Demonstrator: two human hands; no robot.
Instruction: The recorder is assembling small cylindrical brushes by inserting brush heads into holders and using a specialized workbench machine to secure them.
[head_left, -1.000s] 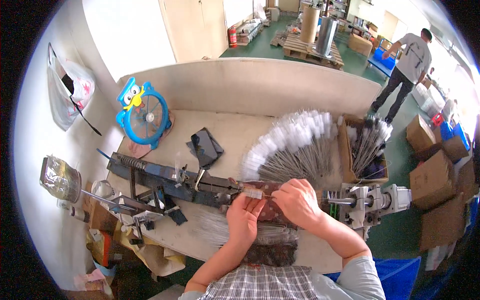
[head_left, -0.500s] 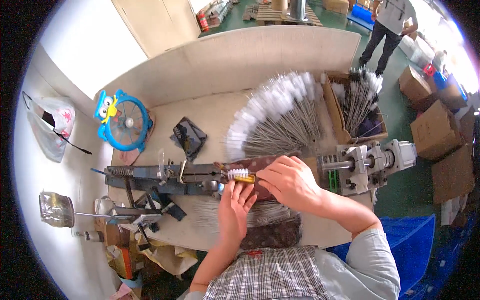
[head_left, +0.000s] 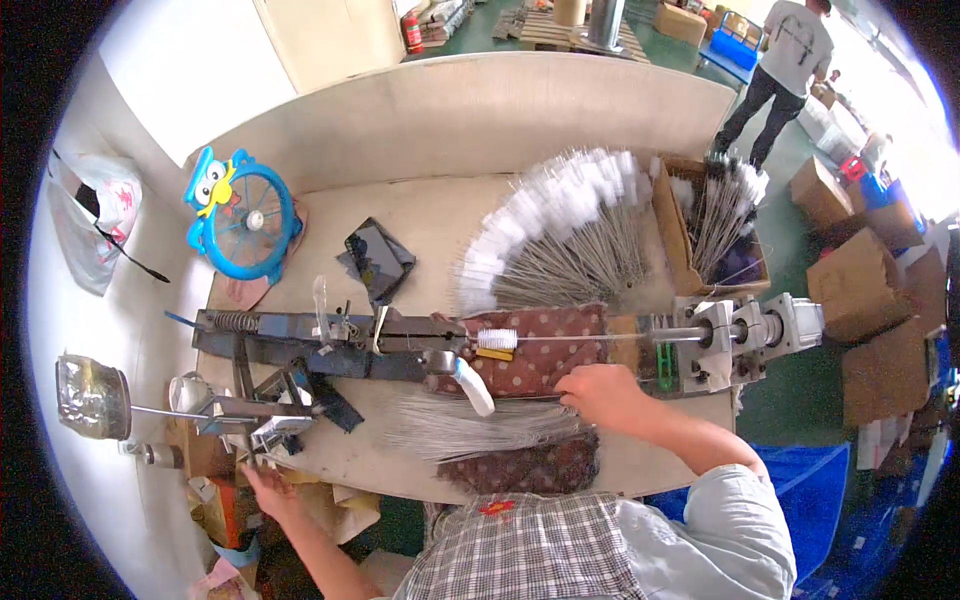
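A white-bristled wire brush [head_left: 497,339] lies along the bench fixture, its thin stem running right to the metal spindle [head_left: 690,334]. Just below its bristles sits a small yellow piece [head_left: 494,354]. My right hand [head_left: 602,396] rests at the lower edge of the brown dotted cloth [head_left: 560,365], fingers pressed together; anything between them is hidden. Loose straight wires [head_left: 470,425] lie just left of it. Down at the lower left, my left hand [head_left: 270,492] is beside a dark metal bar of the fixture [head_left: 248,440], fingers stretched toward it and apart.
Finished-looking white brushes [head_left: 560,225] fan out behind the fixture, beside a cardboard box [head_left: 680,240] of more brushes. A blue cartoon-shaped fan [head_left: 250,225] and dark packets [head_left: 378,262] stand at left. A blue bin [head_left: 800,500] is at right; a person [head_left: 785,75] stands far off.
My left hand has left the brush and moved down-left to the bar. My right hand has drawn back toward me. The brush is uncovered, and the distant person has turned.
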